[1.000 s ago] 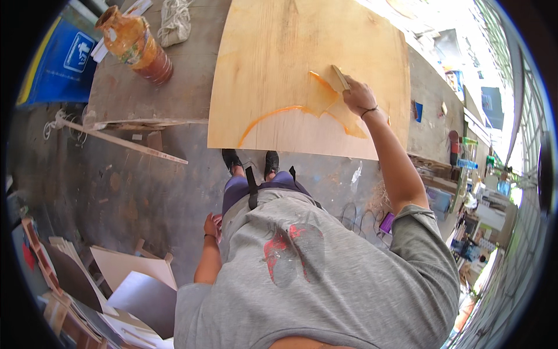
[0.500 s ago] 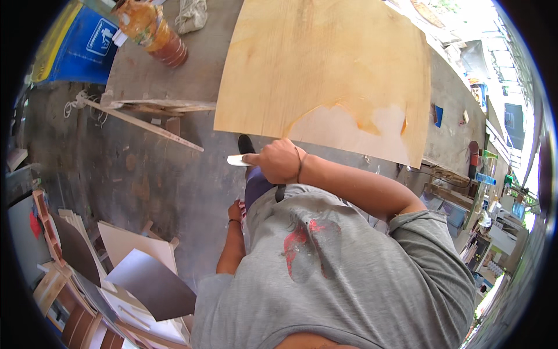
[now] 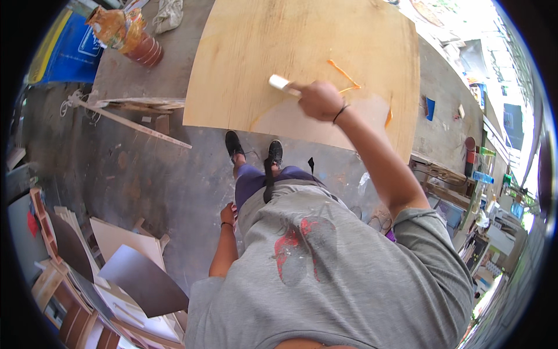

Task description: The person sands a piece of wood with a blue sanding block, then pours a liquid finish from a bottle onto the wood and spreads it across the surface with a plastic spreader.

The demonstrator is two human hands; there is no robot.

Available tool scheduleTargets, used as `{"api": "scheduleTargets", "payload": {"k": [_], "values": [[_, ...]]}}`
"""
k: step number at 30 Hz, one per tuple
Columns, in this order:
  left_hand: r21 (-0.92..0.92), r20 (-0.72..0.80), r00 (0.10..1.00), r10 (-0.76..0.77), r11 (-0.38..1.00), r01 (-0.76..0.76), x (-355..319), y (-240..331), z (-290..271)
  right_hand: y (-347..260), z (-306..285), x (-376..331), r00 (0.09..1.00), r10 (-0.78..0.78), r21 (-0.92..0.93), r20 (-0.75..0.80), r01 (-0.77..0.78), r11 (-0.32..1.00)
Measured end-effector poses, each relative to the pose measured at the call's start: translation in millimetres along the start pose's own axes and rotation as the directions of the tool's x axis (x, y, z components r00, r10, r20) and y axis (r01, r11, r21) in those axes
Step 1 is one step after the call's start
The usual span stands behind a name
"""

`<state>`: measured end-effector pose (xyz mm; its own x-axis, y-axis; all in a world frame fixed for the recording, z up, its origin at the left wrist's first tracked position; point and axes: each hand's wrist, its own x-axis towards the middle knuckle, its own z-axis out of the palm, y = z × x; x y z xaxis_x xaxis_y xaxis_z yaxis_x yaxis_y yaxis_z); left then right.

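One head view is showing everything: the right hand [image 3: 318, 100] is gripping a pale-handled brush [image 3: 283, 84], fingers wrapped around it, over the plywood sheet [image 3: 279, 52] at twelve o'clock. Orange glue streaks [image 3: 343, 74] are lying just beside the hand, at one o'clock. The left hand [image 3: 228, 214] is hanging loosely curled at the thigh, holding nothing. A glue-smeared jar [image 3: 125, 33] is standing at ten o'clock.

A plywood sheet [image 3: 302, 52] lies on the workbench [image 3: 133, 81], a jug [image 3: 125, 32] to its left.
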<state>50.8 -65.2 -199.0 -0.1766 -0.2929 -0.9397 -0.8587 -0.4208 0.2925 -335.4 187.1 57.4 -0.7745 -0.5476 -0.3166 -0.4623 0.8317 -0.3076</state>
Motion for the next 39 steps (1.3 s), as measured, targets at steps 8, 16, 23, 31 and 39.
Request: {"api": "scheduleTargets", "payload": {"k": [8, 16, 23, 31, 39], "values": [[0.018, 0.025, 0.999, -0.026, 1.0, 0.026, -6.3, 4.2, 13.3, -80.7, 22.4, -58.8, 0.862, -0.451, 0.055, 0.234, 0.451, 0.891], [0.188, 0.051, 0.977, 0.208, 0.959, -0.213, -15.6, 15.7, 24.9, 141.5, -61.0, -37.7, 0.951, 0.274, 0.051, -0.145, -0.27, 0.962], [0.174, 0.011, 1.0, -0.003, 0.985, 0.001, -12.0, 3.4, 13.4, 33.1, -7.1, -59.3, 0.991, -0.009, -0.123, 0.136, 0.026, 0.992], [0.213, 0.087, 0.994, 0.071, 0.973, -0.088, -8.2, 6.9, 23.8, 7.8, 3.3, -128.8, 0.977, -0.196, 0.028, 0.08, 0.194, 0.981], [0.193, 0.047, 0.992, 0.113, 0.974, -0.12, -43.2, 11.1, 27.8, 178.8, -46.3, -95.2, 0.941, 0.319, -0.038, -0.109, -0.325, 0.945]]}}
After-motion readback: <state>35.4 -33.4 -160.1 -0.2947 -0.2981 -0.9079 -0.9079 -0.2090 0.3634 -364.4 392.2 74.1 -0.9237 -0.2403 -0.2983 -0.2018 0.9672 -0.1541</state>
